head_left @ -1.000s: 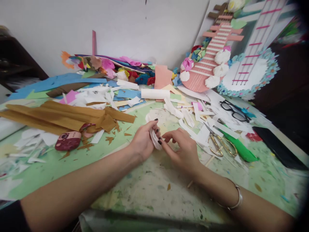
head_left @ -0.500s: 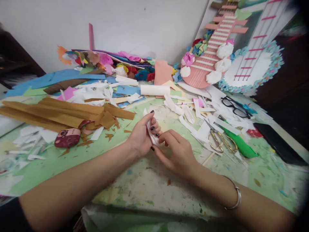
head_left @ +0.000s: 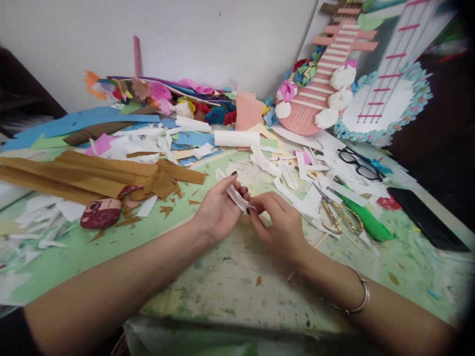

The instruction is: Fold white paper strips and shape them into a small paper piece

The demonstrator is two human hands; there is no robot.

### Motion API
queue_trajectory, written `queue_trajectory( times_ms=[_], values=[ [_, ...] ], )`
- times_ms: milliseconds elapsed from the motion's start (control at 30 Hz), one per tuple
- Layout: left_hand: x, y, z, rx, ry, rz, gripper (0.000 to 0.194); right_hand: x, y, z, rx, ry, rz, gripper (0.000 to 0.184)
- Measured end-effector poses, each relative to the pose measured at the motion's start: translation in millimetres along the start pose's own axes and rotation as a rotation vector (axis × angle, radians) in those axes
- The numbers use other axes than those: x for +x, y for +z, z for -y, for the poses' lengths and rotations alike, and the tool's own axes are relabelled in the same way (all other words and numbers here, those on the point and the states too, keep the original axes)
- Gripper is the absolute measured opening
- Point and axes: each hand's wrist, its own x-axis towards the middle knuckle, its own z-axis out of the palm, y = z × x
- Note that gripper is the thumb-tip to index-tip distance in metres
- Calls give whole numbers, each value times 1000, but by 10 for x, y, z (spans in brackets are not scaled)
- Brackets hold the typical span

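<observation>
A narrow folded strip of white paper [head_left: 234,196] lies slantwise across the palm of my left hand [head_left: 217,215]. That thumb presses on the strip, and the fingers curl behind it. With thumb and forefinger, my right hand [head_left: 280,225] pinches the strip's lower right end. Its other fingers are bent and partly hidden. Both hands are above the front middle of the green, paint-stained table cover [head_left: 222,296]. A thin wooden stick [head_left: 290,276] shows in part beneath my right wrist.
Gold-handled scissors [head_left: 339,217], a green paper piece [head_left: 374,225], glasses [head_left: 359,163] and a black phone [head_left: 426,217] lie right. Brown crepe paper [head_left: 92,175] and a maroon case [head_left: 101,213] lie left. A white roll [head_left: 236,138] and paper instruments [head_left: 319,94] are behind.
My right hand has moved slightly right and now pinches the strip's end, away from the left palm. More of the strip shows, drawn straighter between the hands.
</observation>
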Motion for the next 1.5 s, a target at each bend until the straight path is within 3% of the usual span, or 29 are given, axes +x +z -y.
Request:
queue_trajectory(
  times_ms=[267, 433, 667, 800, 867, 967, 1100, 1233, 1500],
  values=[
    [-24, -12, 21, 47, 18, 51, 17, 8, -37, -29, 102, 120, -20, 10],
    [-28, -11, 43, 61, 55, 86, 5, 16, -32, -13, 123, 109, -31, 10],
    [-61, -18, 49, 138, 25, 118, 32, -26, 11, 82, -77, -135, 29, 15],
    [-66, -24, 24, 266, 44, 147, 43, -26, -32, 109, 39, -173, 31, 10],
    [-72, -27, -2, 364, 4, 176, 42, 8, -87, 74, 123, -86, -27, 13],
    [-96, -31, -45, 527, -208, 282, 38, 96, -198, -42, 253, 28, -76, 22],
    [-134, -53, -66, 680, -431, 419, 39, 207, -339, -195, 470, 48, 148, 32],
    [-141, -101, -55, 736, -516, 507, 34, 247, -410, -219, 545, 15, 313, 22],
    [-123, -129, -99, 1112, -354, 658, 21, 245, -407, -199, 700, 139, 392, 8]
  ],
)
